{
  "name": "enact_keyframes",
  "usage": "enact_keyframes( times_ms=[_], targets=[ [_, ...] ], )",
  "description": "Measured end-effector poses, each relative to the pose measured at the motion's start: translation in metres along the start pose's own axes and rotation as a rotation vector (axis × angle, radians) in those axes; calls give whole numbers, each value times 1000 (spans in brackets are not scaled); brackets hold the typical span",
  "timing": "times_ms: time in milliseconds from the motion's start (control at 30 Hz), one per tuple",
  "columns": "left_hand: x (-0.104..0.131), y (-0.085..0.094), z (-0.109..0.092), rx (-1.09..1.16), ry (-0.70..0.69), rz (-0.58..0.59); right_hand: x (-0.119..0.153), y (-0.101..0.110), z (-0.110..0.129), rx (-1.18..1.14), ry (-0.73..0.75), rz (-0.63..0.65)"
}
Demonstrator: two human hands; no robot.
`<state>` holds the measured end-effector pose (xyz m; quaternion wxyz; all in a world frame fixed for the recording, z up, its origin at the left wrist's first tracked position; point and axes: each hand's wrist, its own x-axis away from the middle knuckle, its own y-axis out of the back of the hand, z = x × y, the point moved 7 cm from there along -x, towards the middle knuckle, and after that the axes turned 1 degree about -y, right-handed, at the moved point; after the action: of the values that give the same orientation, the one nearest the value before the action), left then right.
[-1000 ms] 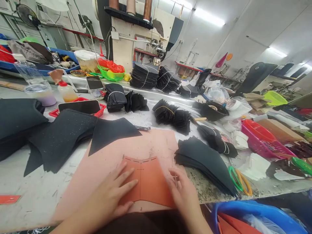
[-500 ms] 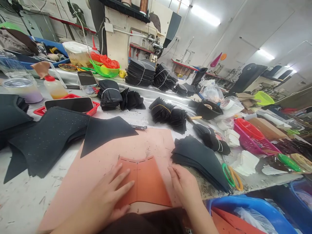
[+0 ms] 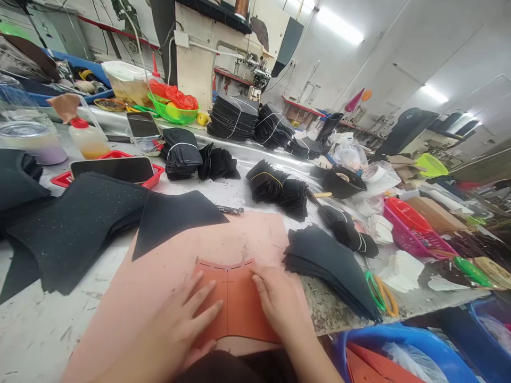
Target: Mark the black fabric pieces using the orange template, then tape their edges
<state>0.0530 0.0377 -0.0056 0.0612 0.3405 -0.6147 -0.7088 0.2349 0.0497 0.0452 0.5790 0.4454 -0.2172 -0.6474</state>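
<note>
orange panel [image 3: 241,308] lies on a pink sheet [image 3: 139,287] beneath the left hand [image 3: 178,319], grip spread open; whether the right hand [image 3: 281,298] grips anything, i cannot tell.

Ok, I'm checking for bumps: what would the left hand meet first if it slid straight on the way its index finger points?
Sliding over the orange card, the left hand would probably meet the right hand first, though one view leaves their exact heights unclear.

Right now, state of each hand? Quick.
Left hand: open, fingers spread on the orange panel, not gripping it.
Right hand: fingers curled, tips near the panel's upper right corner; can't tell if they're pinching anything.
</note>
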Motion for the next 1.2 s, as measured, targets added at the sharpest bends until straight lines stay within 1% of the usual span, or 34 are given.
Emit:
enact_keyframes(
  times_ms=[67,133,200,300,367,433,533,633,700,767,867,933,1000,1033,1133,1200],
  targets=[
    [0,1,-2,30,13,-1,-8,-7,4,-145,-48,41],
    [0,0,-2,74,66,-11,-19,-19,12,-242,-80,113],
    [0,-1,-1,117,116,-28,-31,-34,24,-246,-77,206],
    [1,-1,-2,139,120,-49,-46,-51,38,-121,-49,291],
    [0,-1,-2,124,94,-19,-53,-57,41,-21,-35,288],
    [0,-1,-3,96,54,34,-56,-57,43,35,-21,253],
    [1,-2,-4,74,15,86,-55,-55,43,25,4,191],
    [0,-2,-4,83,19,89,-52,-51,42,-25,1,117],
    [-3,0,-5,89,16,88,-52,-51,44,-63,-1,89],
    [-8,5,-6,89,6,96,-53,-56,50,-96,2,119],
    [-13,11,-6,82,-3,102,-56,-65,59,-149,-6,223],
    [-12,10,-7,86,-9,94,-57,-65,59,-233,-19,283],
    [-7,5,-6,92,8,79,-54,-60,50,-334,-47,305],
    [-4,2,-5,97,26,66,-51,-55,40,-368,-77,300],
    [0,-2,-3,103,68,29,-39,-32,-5,-370,-220,218],
    [-1,-1,-4,95,52,15,-29,-14,-34,-324,-318,131]
  ],
)
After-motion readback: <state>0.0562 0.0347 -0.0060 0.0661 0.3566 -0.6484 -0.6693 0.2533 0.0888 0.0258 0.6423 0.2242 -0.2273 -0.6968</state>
